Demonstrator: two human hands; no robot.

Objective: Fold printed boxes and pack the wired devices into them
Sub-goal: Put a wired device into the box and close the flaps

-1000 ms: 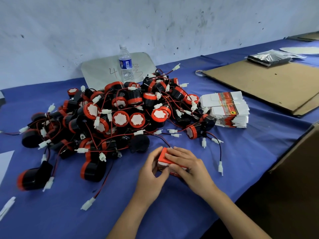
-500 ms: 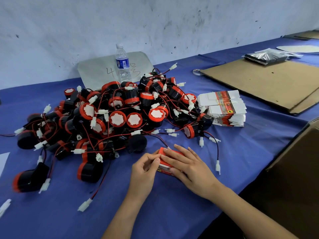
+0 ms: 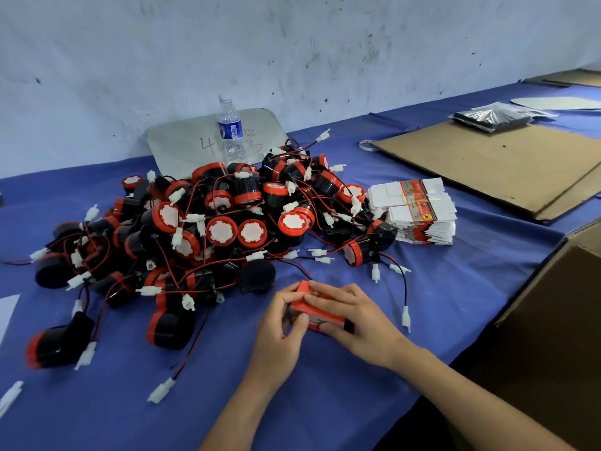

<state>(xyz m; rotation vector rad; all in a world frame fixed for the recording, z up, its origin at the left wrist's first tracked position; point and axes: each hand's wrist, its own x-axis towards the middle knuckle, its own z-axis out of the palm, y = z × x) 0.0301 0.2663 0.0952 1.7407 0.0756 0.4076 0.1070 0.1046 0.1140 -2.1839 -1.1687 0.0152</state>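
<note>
A small red printed box [image 3: 317, 309] sits on the blue table cloth in front of me, held between both hands. My left hand [image 3: 281, 327] grips its left end with thumb and fingers curled round it. My right hand [image 3: 354, 323] lies over its top and right side, fingers curled on it. A big heap of black and red wired devices [image 3: 208, 229] with white plugs lies just beyond. A banded stack of flat printed boxes [image 3: 418, 213] rests to the right of the heap.
A water bottle [image 3: 230, 130] stands behind the heap before a grey board [image 3: 182, 141]. Flat cardboard sheets [image 3: 494, 164] lie at the back right with a black bag [image 3: 491, 117]. An open brown carton [image 3: 553, 320] stands at the right edge. Loose white plugs lie near my left forearm.
The box has been turned and lifted a little between my hands. My left hand has closed round its left end; my right hand stays on top.
</note>
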